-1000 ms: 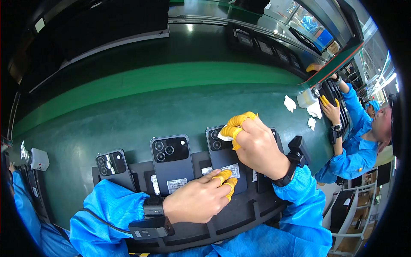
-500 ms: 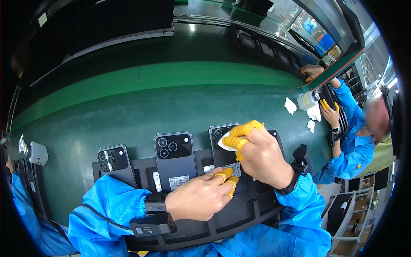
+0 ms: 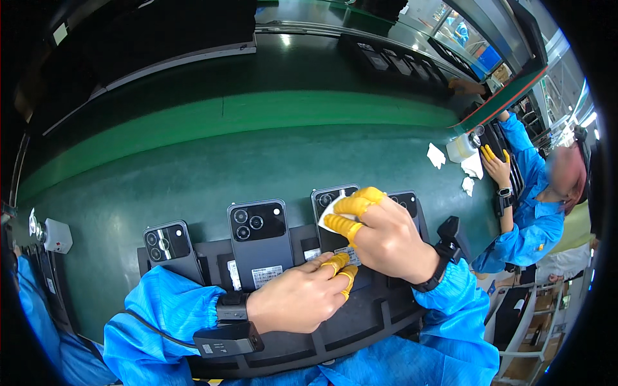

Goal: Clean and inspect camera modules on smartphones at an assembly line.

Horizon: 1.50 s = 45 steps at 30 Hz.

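Note:
Dark grey smartphones rest back-up along a black slotted tray [image 3: 315, 350]. My right hand [image 3: 393, 241], with yellow finger cots on its fingers, pinches a small white wipe [image 3: 328, 219] against the camera area of the third smartphone [image 3: 332, 242] from the left. On that phone's lower end, by its white label, my left hand [image 3: 297, 300] curls its cot-covered fingers and holds it. Left of it stand a second smartphone [image 3: 261, 248] with a label and, partly behind my sleeve, another smartphone [image 3: 168, 243]. A fourth smartphone [image 3: 405, 201] is mostly hidden behind my right hand.
A white bottle [image 3: 58, 237] stands at the left and another bottle [image 3: 460, 149] at the right, near crumpled white wipes [image 3: 436, 156]. A co-worker's hand [image 3: 496, 168] touches dark trays on the right. A green strip [image 3: 257, 109] crosses the bench behind, with more phones [image 3: 399, 63] beyond.
My right hand has shifted slightly left with the wipe over the phone's cameras, uncovering more of the fourth phone. My left hand stays nearly in place. The co-worker's far hand has moved slightly.

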Available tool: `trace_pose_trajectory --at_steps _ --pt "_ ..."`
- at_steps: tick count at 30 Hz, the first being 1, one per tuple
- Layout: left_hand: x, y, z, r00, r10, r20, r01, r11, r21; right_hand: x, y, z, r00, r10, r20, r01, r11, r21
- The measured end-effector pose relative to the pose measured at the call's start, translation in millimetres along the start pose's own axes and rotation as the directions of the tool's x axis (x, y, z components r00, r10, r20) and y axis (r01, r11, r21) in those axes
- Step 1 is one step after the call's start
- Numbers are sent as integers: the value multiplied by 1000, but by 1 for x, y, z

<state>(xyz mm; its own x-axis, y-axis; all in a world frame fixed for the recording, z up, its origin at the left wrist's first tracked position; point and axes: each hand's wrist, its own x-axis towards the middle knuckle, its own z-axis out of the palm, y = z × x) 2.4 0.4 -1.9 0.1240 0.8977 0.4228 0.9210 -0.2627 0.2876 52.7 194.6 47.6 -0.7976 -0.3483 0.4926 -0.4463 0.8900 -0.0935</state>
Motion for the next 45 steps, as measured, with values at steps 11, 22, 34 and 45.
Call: trace_pose_trajectory --at_steps 11,22,34,45 --pt "8 -8 9 1000 -8 -19 8 1000 0 -23 24 -10 1000 -6 3 6 1000 -25" --pt "10 -8 -1 1000 -5 11 5 1000 -5 -20 35 -32 994 74 81 -61 987 -147" --pt "16 -12 3 1000 -17 7 18 998 -61 -20 34 -12 987 136 91 -117 976 -183" --pt "19 -17 4 998 -26 54 32 993 -113 -28 28 -4 993 -77 94 86 992 -90"
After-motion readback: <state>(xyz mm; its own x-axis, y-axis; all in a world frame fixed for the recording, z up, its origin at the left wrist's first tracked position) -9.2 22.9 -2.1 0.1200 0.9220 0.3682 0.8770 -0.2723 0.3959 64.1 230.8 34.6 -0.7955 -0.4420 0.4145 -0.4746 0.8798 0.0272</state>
